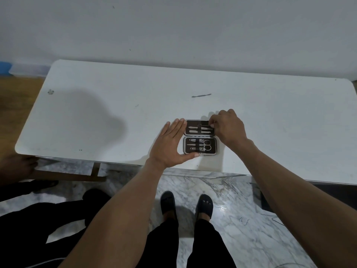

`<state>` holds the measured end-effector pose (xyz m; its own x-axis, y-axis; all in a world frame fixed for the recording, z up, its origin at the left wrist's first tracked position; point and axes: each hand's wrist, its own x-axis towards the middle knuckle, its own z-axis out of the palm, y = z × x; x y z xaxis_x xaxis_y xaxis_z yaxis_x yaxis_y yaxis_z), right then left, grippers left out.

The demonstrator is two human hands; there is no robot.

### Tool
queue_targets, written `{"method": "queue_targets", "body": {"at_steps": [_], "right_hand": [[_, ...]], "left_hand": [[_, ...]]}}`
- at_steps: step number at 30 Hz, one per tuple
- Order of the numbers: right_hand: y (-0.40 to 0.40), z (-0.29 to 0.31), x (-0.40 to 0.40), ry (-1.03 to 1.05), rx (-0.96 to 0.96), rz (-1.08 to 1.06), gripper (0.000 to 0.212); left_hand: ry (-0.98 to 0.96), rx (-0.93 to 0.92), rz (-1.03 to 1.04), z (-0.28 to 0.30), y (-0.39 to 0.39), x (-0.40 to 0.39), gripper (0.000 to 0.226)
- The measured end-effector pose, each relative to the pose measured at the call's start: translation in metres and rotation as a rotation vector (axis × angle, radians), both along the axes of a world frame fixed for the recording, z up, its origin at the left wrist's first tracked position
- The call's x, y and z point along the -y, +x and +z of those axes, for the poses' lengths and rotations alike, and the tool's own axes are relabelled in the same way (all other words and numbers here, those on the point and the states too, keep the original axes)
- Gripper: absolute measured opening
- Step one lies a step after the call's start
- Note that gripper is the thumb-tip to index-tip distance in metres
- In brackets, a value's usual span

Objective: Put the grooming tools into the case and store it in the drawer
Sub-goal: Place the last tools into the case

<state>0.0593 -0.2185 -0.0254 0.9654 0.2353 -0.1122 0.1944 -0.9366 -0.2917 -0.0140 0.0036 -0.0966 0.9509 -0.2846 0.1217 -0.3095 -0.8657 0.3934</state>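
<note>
White laminate covers the table (116,113), and on it, close to the near edge, lies the dark case (199,137), opened flat into two halves stacked one beyond the other. Each half has its long axis running 9 to 3 o'clock, parallel to the table's near edge, with the hinge line between them. The tools strapped in the halves lie along that same axis: the scissors (206,145) sit in the near half with the finger loops toward 3 o'clock and the blades pointing toward 9 o'clock, and slim files beside them point the same way. At 12 o'clock from the case, apart from it on bare tabletop, a loose thin metal tool (201,95) lies with its long axis also roughly 9 to 3, its right end tilted slightly away. The left hand (170,144) is spread flat against the case's 9 o'clock side, fingers extended toward 12 o'clock and the thumb hooked along the near edge of the lower half. The right hand (228,128) comes in from 3 o'clock, fingers curled, its fingertips pinching a slender tool (204,124) over the far half.
</note>
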Motion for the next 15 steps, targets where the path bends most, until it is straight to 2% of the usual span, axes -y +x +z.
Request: {"method": "queue_targets", "body": {"at_steps": [15], "right_hand": [[0.002,-0.002,-0.013,0.146,-0.082,-0.028,0.017]], "left_hand": [[-0.002,-0.020,0.003,0.001,-0.001,0.001,0.117]]}}
